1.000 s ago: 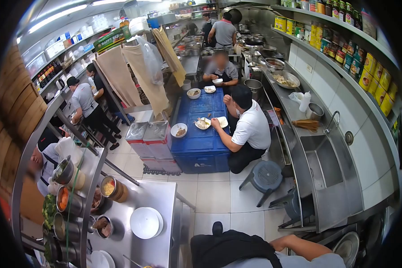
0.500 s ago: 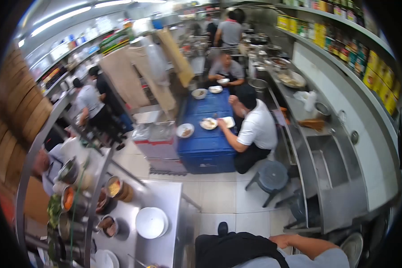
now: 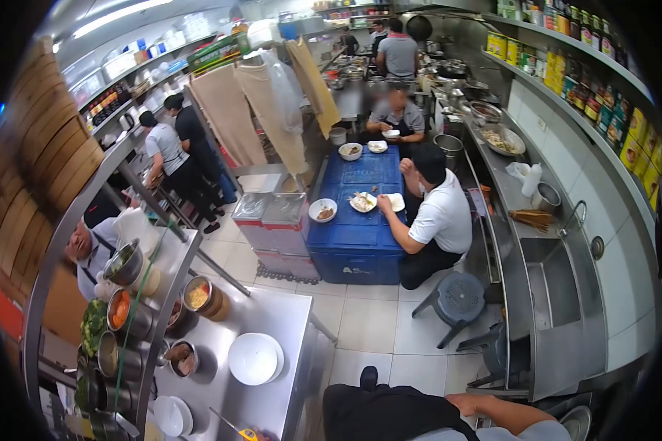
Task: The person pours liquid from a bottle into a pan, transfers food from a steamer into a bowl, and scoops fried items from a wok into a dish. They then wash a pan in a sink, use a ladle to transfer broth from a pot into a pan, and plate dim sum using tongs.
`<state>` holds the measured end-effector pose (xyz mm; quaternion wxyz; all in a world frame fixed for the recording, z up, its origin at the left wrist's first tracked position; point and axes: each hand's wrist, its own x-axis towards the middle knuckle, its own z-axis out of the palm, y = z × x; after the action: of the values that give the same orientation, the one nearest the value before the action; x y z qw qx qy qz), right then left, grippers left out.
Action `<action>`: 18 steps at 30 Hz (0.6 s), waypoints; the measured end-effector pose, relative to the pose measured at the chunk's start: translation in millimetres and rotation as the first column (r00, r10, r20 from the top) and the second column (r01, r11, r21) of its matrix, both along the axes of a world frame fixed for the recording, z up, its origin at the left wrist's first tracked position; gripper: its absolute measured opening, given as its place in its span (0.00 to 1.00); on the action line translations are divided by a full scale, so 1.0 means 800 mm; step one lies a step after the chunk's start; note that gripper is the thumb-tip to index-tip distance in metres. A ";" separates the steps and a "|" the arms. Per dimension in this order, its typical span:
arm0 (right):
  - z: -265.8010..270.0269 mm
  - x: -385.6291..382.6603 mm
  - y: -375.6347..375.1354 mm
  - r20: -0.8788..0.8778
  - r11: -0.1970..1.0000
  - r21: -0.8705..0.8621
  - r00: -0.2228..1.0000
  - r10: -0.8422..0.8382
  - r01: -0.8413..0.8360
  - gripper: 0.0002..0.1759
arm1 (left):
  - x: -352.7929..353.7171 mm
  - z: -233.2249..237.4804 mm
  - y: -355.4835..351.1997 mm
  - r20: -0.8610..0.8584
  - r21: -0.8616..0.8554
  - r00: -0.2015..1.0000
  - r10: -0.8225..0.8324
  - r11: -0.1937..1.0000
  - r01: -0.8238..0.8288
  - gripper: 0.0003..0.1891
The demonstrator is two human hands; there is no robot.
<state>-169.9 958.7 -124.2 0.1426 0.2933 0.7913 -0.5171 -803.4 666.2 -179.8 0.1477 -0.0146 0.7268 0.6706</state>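
My right hand (image 3: 463,403) rests against the side of my black apron (image 3: 382,413), at the lower edge of the head view. The bent forearm comes in from the right. Its fingers are partly hidden against the apron, and I cannot see anything held in it. My left hand is out of view. To the left stands a steel table (image 3: 279,316) with a stack of white bowls (image 3: 254,359), more white bowls (image 3: 172,416) and a tool with a yellow handle (image 3: 250,434). Metal containers of food (image 3: 198,295) stand there too.
A person in white (image 3: 440,209) and another in grey (image 3: 397,117) sit eating at a blue chest (image 3: 357,253). A grey stool (image 3: 456,298) stands on the tiled floor. On the right runs a steel sink counter (image 3: 552,275). Bamboo steamers (image 3: 66,140) are piled at left.
The view has shifted, so the blue chest and seated people appear farther right. It is also sharper now. My right hand stays at the apron.
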 end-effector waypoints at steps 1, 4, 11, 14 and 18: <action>0.000 0.000 0.001 0.001 1.000 0.000 1.000 0.007 -0.007 0.31 | -0.002 -0.001 0.000 0.016 0.049 1.000 -0.015 0.999 0.014 0.14; 0.006 -0.002 0.003 -0.059 1.000 -0.008 0.998 -0.020 0.019 0.30 | -0.010 -0.005 -0.004 0.059 0.206 0.996 -0.065 0.977 0.051 0.14; -0.004 -0.002 0.001 -0.013 0.999 -0.007 0.999 -0.050 0.049 0.28 | -0.002 0.001 -0.001 -0.020 0.074 0.999 -0.045 0.996 0.046 0.13; -0.009 -0.002 -0.002 -0.007 0.998 0.000 0.998 -0.057 0.057 0.27 | -0.003 0.007 -0.001 -0.020 0.019 0.998 -0.054 0.998 0.055 0.12; 0.001 -0.004 -0.001 0.007 0.996 -0.016 0.997 -0.083 0.083 0.27 | -0.002 0.008 0.000 -0.017 -0.016 0.999 -0.050 0.999 0.049 0.11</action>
<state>-173.2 957.6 -123.5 0.1260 0.3263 0.7737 -0.5282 -804.9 666.5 -173.3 0.1578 0.0080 0.7334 0.6612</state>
